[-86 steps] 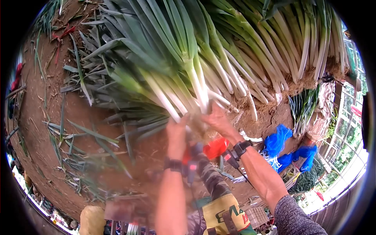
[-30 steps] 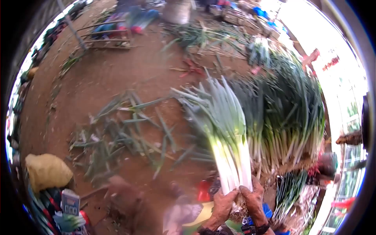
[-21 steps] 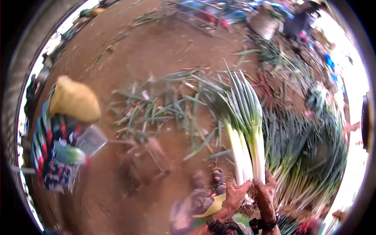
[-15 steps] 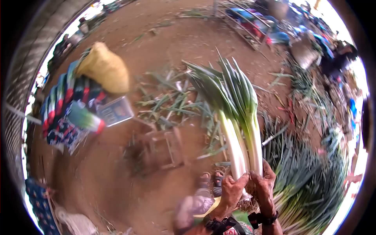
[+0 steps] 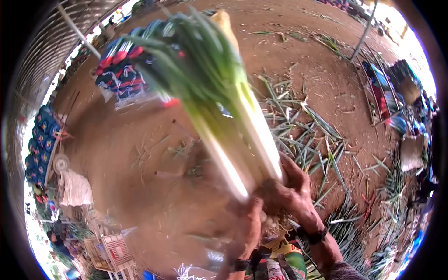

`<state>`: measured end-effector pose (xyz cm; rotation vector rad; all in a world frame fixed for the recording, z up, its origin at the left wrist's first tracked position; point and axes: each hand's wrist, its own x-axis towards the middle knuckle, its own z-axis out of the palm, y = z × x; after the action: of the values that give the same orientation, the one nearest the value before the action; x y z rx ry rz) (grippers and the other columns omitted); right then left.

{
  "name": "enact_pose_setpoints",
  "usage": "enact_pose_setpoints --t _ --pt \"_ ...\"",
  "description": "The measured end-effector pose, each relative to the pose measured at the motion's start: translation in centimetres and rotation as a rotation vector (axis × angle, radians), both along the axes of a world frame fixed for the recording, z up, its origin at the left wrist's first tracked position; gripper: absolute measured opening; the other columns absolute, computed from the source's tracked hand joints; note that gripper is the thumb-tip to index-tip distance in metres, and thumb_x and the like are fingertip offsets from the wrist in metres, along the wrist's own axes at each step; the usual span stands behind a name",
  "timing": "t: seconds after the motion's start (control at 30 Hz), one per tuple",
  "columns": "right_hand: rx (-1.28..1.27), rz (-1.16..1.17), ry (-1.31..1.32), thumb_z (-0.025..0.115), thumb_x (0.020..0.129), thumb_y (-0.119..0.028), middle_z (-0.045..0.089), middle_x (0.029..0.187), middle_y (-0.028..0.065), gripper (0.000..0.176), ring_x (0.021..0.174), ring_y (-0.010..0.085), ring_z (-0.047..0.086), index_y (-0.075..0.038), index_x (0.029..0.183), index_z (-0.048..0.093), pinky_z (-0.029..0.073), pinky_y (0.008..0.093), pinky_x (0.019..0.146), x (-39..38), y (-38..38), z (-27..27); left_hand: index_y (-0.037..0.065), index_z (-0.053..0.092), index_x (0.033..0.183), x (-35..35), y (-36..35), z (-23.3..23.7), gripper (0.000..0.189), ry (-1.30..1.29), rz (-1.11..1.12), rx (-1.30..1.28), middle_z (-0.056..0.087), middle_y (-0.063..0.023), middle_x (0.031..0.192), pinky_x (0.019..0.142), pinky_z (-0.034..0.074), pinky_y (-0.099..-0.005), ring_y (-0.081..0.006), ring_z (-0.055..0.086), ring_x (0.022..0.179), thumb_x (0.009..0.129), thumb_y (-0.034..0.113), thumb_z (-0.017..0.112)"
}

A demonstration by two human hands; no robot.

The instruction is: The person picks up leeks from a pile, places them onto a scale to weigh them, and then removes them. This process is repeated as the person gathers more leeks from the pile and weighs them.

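Observation:
A bunch of leeks (image 5: 219,107) with white stems and green tops is held up in front of me, its leaves pointing up and left and blurred by motion. My left hand (image 5: 249,219) grips the root end from below. My right hand (image 5: 291,189) clasps the same end from the right; a dark band sits on that wrist. Both hands are closed around the stems near the roots.
Bare red-brown dirt ground lies all around. Cut green leaf scraps (image 5: 308,135) are scattered to the right. A striped red-and-blue bag (image 5: 119,70) lies at the upper left, a white crate (image 5: 114,252) at the lower left, a metal rack (image 5: 382,100) at the right.
The view has swung away from the big leek pile toward open ground. The bunch in both hands has tilted from upright toward the upper left.

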<state>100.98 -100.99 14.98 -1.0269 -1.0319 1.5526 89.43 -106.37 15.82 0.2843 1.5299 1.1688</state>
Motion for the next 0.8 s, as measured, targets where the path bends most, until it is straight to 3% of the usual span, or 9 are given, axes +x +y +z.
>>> enact_pose_setpoints --t 0.1,0.17,0.27,0.4,0.47,0.6,0.67,0.77,0.8 --pt "-0.079 0.189 -0.106 0.074 0.081 -0.022 0.065 0.123 0.009 0.07 0.105 0.0149 0.062 0.003 0.142 0.05 0.05 0.0297 0.093 -6.9 5.1 -0.7 0.009 0.042 0.145 -6.4 2.9 -1.6 0.073 -0.088 0.091 -0.008 0.048 -0.0129 0.128 0.077 0.059 -0.0349 -0.024 0.052 0.116 0.089 0.044 0.072" --pt "-0.039 0.3 -0.142 0.071 0.082 -0.024 0.066 0.119 0.0087 0.064 0.102 0.0146 0.061 0.002 0.138 0.054 0.051 0.0298 0.089 -11.3 8.0 -2.7 0.007 0.054 0.13 -9.7 4.9 -3.2 0.049 -0.108 0.215 0.068 0.054 -0.0092 0.118 0.066 0.054 -0.0279 -0.0175 0.056 0.097 0.093 0.036 0.069" --pt "0.126 0.395 -0.205 0.064 0.089 -0.004 0.07 0.105 0.0135 0.056 0.083 0.0195 0.068 0.006 0.142 0.046 0.058 0.0334 0.072 -17.1 11.7 -8.5 0.006 0.068 0.112 -14.2 7.3 -7.5 0.026 -0.147 0.386 0.125 0.062 -0.004 0.103 0.052 0.046 -0.0182 -0.0083 0.059 0.07 0.097 0.028 0.066" --pt "-0.051 0.616 -0.328 0.067 0.088 -0.002 0.069 0.104 0.0132 0.048 0.085 0.0188 0.065 0.008 0.133 0.055 0.056 0.0348 0.073 -20.4 15.0 -12.6 0.006 0.067 0.113 -17.6 8.9 -15.9 0.028 -0.265 0.463 0.141 0.062 -0.0026 0.098 0.061 0.05 -0.0245 -0.0114 0.061 0.081 0.098 0.028 0.062" --pt "-0.153 0.64 -0.316 0.068 0.086 -0.002 0.069 0.102 0.0122 0.046 0.084 0.0173 0.064 0.007 0.13 0.058 0.055 0.0341 0.072 -20.6 15.7 -16.2 0.006 0.066 0.115 -17.2 9.7 -17.7 0.028 -0.274 0.425 0.201 0.062 -0.0026 0.101 0.067 0.053 -0.028 -0.0137 0.061 0.088 0.1 0.028 0.058" --pt "-0.024 0.607 -0.369 0.069 0.086 -0.005 0.07 0.104 0.0122 0.043 0.089 0.0197 0.064 0.004 0.127 0.061 0.055 0.0346 0.078 -18.5 15.9 -28.5 0.003 0.063 0.121 -14.1 7.4 -31.5 0.036 0.329 0.156 0.246 0.064 -0.0055 0.11 0.082 0.054 -0.0309 -0.0153 0.061 0.1 0.103 0.031 0.052" --pt "-0.203 0.598 -0.285 0.07 0.085 -0.007 0.071 0.105 0.0133 0.043 0.091 0.0204 0.064 0.003 0.127 0.062 0.054 0.0353 0.081 -15.5 15.8 -33.2 0.003 0.064 0.121 -12.0 7.3 -34.8 0.035 0.177 0.208 0.171 0.064 -0.0056 0.11 0.082 0.054 -0.031 -0.0154 0.061 0.1 0.102 0.03 0.053" --pt "0.153 0.772 -0.693 0.074 0.091 -0.02 0.071 0.113 0.0095 0.057 0.092 0.0123 0.066 0.003 0.139 0.054 0.057 0.0274 0.076 -9.8 15.8 -38.3 0.002 0.064 0.121 -8.6 7.5 -38.5 0.034 -0.03 0.307 0.052 0.065 -0.0058 0.109 0.082 0.054 -0.0313 -0.0156 0.061 0.099 0.101 0.029 0.055" --pt "-0.013 0.8 -0.627 0.075 0.09 -0.02 0.071 0.108 0.0087 0.059 0.091 0.0113 0.065 0.003 0.14 0.053 0.056 0.0265 0.073 -8.3 16.1 -39.4 0.002 0.064 0.121 -7.9 7.7 -39.8 0.034 -0.057 0.328 0.019 0.065 -0.0059 0.109 0.082 0.054 -0.0313 -0.0157 0.061 0.099 0.101 0.028 0.055"
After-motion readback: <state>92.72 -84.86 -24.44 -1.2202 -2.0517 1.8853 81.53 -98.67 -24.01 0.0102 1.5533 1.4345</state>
